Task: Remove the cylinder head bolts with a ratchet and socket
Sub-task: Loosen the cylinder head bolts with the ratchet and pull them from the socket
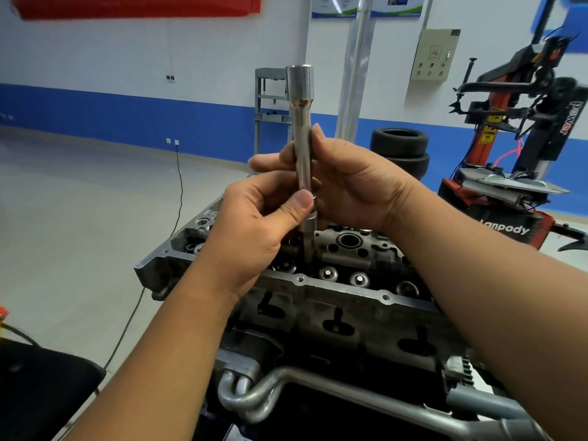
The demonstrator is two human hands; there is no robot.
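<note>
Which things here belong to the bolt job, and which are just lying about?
Job: extension bar, pinched by left hand and right hand; cylinder head.
Lying about: stacked tyres, tyre changer, black cable.

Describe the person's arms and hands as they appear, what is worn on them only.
Both arms are bare for all of their visible length; no sleeve edge shows. The left hand and right hand wear no gloves. No rings, watch or wristband can be seen on either. The nails look short, and the left thumbnail seems a little grimy.
</note>
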